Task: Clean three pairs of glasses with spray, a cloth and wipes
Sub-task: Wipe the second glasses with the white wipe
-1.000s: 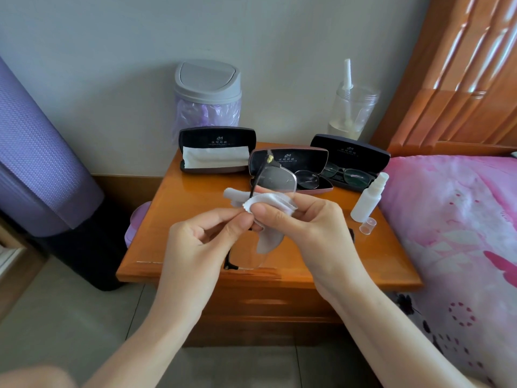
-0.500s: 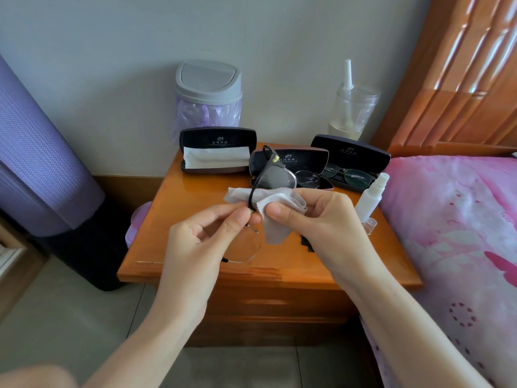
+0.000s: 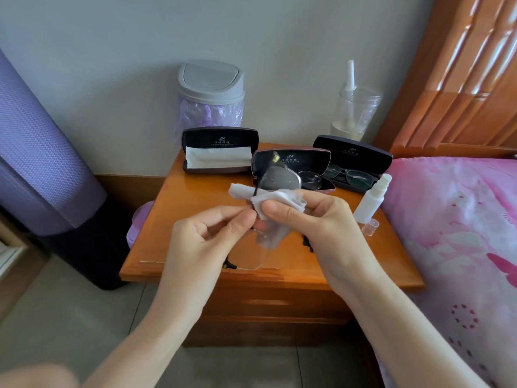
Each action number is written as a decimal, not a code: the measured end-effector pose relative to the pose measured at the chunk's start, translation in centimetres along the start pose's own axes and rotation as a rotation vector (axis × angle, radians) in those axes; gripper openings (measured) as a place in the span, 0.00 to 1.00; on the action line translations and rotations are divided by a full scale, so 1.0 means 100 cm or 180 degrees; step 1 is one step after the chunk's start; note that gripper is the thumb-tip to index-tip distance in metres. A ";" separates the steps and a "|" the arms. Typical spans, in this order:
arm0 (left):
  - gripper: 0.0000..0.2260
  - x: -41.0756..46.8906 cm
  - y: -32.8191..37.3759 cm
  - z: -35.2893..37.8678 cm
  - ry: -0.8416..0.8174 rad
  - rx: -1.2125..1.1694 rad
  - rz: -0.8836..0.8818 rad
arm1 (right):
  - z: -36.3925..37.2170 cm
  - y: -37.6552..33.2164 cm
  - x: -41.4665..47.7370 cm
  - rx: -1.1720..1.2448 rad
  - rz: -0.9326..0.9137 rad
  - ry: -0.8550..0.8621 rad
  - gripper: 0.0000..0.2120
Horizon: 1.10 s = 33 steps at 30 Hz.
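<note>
Pinching the glasses [image 3: 278, 179] near the bridge with my left hand [image 3: 207, 239], I hold them on end over the nightstand [image 3: 173, 219], while my right hand [image 3: 319, 222] squeezes a white wipe [image 3: 279, 201] around the frame. The wipe and my fingertips hide the bridge; the lower lens is barely visible against the wood

Bare forearms [image 3: 391, 317], short-nailed left hand [image 3: 207, 242] and right hand [image 3: 316, 225]

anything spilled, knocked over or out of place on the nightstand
Nothing spilled or damaged. Only the spray bottle stands uncapped, its clear cap sitting loose beside it on the nightstand.
</note>
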<state>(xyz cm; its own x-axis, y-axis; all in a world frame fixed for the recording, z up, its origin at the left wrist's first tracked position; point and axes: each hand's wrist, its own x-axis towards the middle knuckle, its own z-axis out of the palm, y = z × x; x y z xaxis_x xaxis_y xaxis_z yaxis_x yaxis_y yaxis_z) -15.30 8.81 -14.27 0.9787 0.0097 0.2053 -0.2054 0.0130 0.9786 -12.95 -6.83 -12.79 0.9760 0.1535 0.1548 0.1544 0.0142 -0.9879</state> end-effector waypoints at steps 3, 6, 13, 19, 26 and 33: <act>0.08 -0.001 -0.001 0.002 -0.0052 0.0043 -0.0020 | 0.006 0.000 -0.001 0.0130 0.0006 0.0111 0.08; 0.08 -0.002 -0.002 0.005 -0.0064 0.0027 -0.0035 | 0.008 0.000 -0.002 0.0156 0.0046 0.0259 0.10; 0.08 -0.004 0.000 0.011 -0.0085 -0.0068 -0.0103 | -0.001 -0.002 0.003 0.0586 0.0203 0.0430 0.17; 0.08 -0.005 -0.002 0.010 0.0188 -0.0258 -0.0281 | -0.003 0.000 0.003 0.0580 0.0261 0.0307 0.18; 0.12 -0.001 -0.001 0.004 0.0345 -0.0329 -0.0264 | 0.004 0.005 0.000 0.0126 0.0217 0.0027 0.11; 0.09 -0.002 -0.001 0.006 0.0209 -0.0318 -0.0346 | -0.002 0.004 0.004 0.0469 0.0260 0.0313 0.15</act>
<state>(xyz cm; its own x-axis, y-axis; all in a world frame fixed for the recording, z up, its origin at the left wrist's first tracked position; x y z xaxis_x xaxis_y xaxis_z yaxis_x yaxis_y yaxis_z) -15.41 8.24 -14.44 0.9933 0.0682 0.0937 -0.1012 0.1168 0.9880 -12.42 -7.00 -13.14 0.9958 0.0627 0.0670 0.0569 0.1513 -0.9868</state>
